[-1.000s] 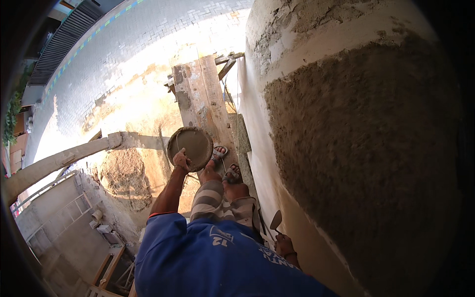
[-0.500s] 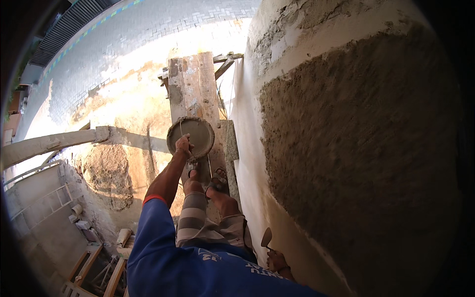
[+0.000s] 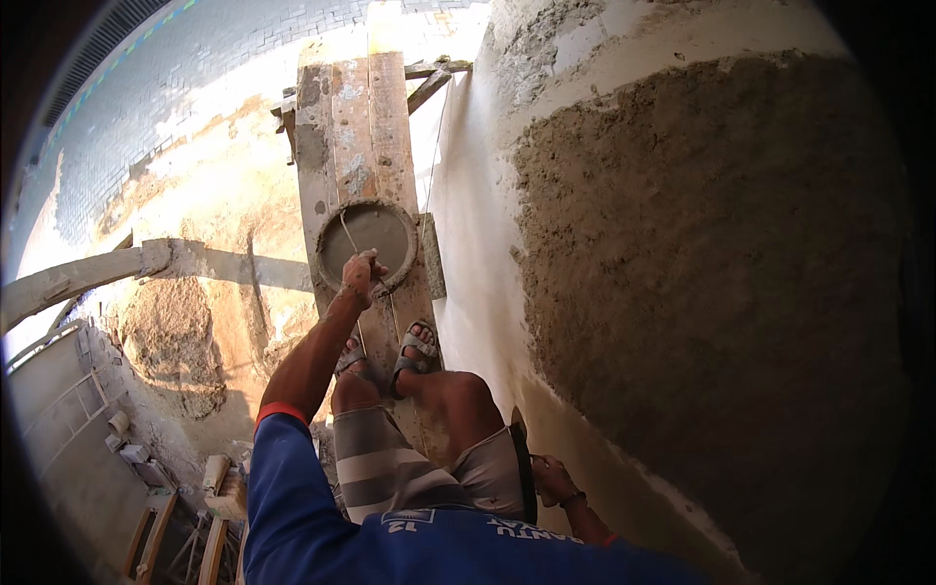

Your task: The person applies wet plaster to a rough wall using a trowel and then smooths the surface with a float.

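Observation:
My left hand (image 3: 361, 275) is closed on the thin handle (image 3: 349, 232) of a round bucket (image 3: 414, 255) of wet grey mortar (image 3: 378, 232). The bucket is over the wooden planks (image 3: 357, 146), ahead of my sandalled feet; whether it rests on them I cannot tell. Low beside my right thigh, my right hand (image 3: 553, 480) is closed around a trowel. The trowel's blade (image 3: 519, 425) shows nearly edge-on, and my fingers cover its grip.
A wall with a broad patch of rough, dark mortar (image 3: 682, 273) rises close on my right. Crossed timbers (image 3: 429, 86) support the planks' far end. Below left are a sand heap (image 3: 171, 336), a long beam (image 3: 83, 283) and stacked wood (image 3: 226, 492).
My knees have bent further, and my view has shifted. The trowel blade has turned from its flat face to nearly edge-on. Both hands keep their holds.

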The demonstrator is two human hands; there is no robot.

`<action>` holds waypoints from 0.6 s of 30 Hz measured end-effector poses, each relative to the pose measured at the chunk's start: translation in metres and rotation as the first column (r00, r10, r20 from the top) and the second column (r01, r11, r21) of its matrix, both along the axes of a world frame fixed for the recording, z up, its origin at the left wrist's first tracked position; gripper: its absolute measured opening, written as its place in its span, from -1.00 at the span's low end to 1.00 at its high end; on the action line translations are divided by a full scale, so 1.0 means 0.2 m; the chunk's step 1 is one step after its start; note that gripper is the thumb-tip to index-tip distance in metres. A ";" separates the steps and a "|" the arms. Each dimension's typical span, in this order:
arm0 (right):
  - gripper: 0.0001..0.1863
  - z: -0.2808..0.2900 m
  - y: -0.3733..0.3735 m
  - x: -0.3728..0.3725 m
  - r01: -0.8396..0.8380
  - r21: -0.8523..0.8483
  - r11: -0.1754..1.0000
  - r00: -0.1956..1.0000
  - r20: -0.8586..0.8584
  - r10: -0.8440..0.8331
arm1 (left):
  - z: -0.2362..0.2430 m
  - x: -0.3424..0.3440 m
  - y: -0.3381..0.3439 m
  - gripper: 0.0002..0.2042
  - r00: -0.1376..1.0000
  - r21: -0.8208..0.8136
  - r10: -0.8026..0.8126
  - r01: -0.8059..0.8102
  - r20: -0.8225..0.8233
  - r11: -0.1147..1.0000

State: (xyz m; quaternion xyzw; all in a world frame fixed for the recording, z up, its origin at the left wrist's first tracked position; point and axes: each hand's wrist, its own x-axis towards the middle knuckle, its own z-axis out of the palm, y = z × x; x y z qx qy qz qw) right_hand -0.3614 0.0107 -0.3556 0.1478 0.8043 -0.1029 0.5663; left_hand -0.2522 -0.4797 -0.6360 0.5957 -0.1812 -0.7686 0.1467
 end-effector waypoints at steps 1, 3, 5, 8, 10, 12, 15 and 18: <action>-0.65 -0.01 -0.13 -0.03 -0.116 -0.020 0.993 0.993 -0.035 0.115 | -0.03 0.03 0.00 -0.79 0.997 -0.003 -0.056 0.056 -0.058 0.998; -0.66 -0.17 -0.24 -0.07 -0.242 -0.042 0.969 0.968 -0.083 0.238 | -0.02 0.11 -0.03 -0.78 0.993 0.035 -0.035 0.039 -0.114 0.999; -0.61 -0.39 -0.35 -0.12 -0.265 -0.020 0.964 0.960 -0.104 0.261 | 0.04 0.23 -0.06 -0.75 0.979 0.075 -0.027 0.043 -0.201 0.996; -0.57 -0.76 -0.45 -0.22 -0.423 -0.111 0.899 0.897 -0.193 0.398 | 0.01 0.39 -0.05 -0.73 0.965 -0.016 -0.033 0.030 -0.260 0.999; -0.55 -0.94 -0.62 -0.25 -0.483 -0.124 0.867 0.859 -0.259 0.442 | -0.10 0.51 -0.02 -0.73 0.961 -0.083 -0.007 -0.016 -0.278 0.996; -0.53 -1.13 -0.74 -0.31 -0.637 -0.204 0.743 0.727 -0.478 0.492 | -0.14 0.60 -0.04 -0.74 0.975 -0.275 -0.212 0.187 -0.067 0.943; -0.51 -1.25 -1.02 -0.37 -0.770 -0.261 0.583 0.580 -0.667 0.467 | -0.35 0.82 -0.01 -0.77 0.968 -0.337 -0.250 0.235 -0.001 0.912; -0.50 -1.33 -1.23 -0.45 -0.770 -0.295 0.565 0.594 -0.654 0.468 | -0.54 0.93 0.01 -0.77 0.971 -0.393 -0.227 0.182 -0.071 0.902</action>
